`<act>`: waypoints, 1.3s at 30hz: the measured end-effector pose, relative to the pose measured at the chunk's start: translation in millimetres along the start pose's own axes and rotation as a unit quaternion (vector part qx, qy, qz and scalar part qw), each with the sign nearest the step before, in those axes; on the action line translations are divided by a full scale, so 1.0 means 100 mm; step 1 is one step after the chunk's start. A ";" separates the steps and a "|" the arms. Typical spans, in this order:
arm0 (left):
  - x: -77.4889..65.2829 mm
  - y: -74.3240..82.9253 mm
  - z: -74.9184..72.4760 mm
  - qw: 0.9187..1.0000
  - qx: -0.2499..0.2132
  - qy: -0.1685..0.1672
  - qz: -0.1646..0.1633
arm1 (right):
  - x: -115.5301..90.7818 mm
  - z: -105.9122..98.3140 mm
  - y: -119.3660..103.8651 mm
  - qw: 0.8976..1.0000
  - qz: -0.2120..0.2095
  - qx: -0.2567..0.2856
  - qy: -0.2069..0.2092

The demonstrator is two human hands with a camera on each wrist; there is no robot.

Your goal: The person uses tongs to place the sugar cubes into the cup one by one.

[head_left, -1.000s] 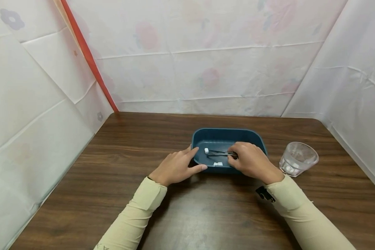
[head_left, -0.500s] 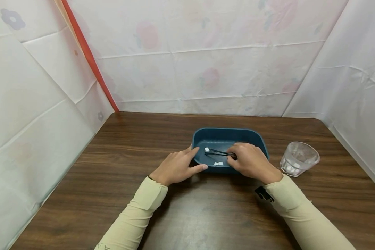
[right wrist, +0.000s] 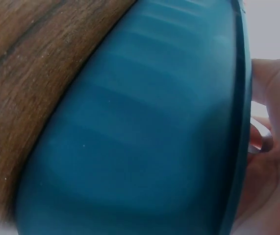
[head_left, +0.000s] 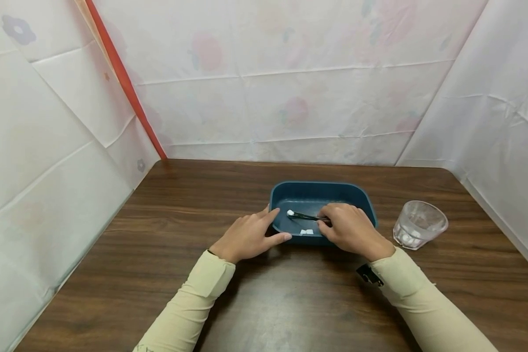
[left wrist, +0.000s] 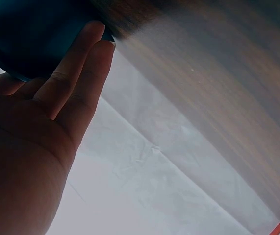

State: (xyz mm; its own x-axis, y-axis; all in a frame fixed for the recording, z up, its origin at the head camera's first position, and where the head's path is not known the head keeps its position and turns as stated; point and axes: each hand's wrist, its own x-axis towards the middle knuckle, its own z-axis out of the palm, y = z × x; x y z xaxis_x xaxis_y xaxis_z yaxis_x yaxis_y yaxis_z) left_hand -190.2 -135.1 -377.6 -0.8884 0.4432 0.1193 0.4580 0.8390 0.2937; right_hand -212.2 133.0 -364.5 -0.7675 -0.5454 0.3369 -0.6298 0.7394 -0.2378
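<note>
Only the head view shows the black tweezers [head_left: 309, 216], a small white cube [head_left: 290, 213] at their tips, inside the blue tray [head_left: 319, 183]; the right wrist view shows the tray's outer wall. The right hand [head_left: 351, 228] pinches the tweezers, while the left hand [head_left: 248, 235] touches the tray's left end, fingers spread and nearly straight.

left hand [head_left: 248, 237]: bare | left sleeve [head_left: 178, 313]: long, pale yellow-cream, creased, broad cuff [head_left: 212, 274] | thin dark band [head_left: 210, 251] at that wrist | dark marking [head_left: 144, 348] low on sleeve, unreadable | right hand [head_left: 354, 227]: bare | right sleeve [head_left: 435, 313]: long, cream, broad cuff | black angular fitting [head_left: 367, 274] beside right cuff
</note>
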 end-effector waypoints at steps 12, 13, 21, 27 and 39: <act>-0.02 -0.01 0.01 1.000 -0.002 0.000 0.000 | -0.01 0.00 0.00 1.000 0.006 -0.006 0.027; -0.02 -0.02 0.01 1.000 -0.003 -0.001 0.000 | -0.01 -0.01 0.01 1.000 0.007 -0.005 0.028; -0.03 -0.01 0.02 1.000 -0.010 0.004 0.009 | -0.05 -0.05 0.03 0.999 0.002 -0.009 0.050; -0.02 0.00 -0.01 1.000 -0.011 -0.002 0.005 | -0.09 -0.11 0.04 0.998 0.007 -0.012 0.059; -0.02 0.00 0.00 1.000 -0.013 -0.009 0.001 | -0.17 -0.27 0.08 0.996 0.007 -0.015 0.086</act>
State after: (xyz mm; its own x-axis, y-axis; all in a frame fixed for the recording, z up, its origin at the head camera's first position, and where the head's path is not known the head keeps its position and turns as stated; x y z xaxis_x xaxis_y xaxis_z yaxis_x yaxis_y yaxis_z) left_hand -188.5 -136.2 -377.8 -0.8863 0.4515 0.1028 0.4594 0.8292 0.3184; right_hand -201.5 159.1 -347.5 -0.7429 -0.4616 0.4847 -0.6136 0.7591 -0.2176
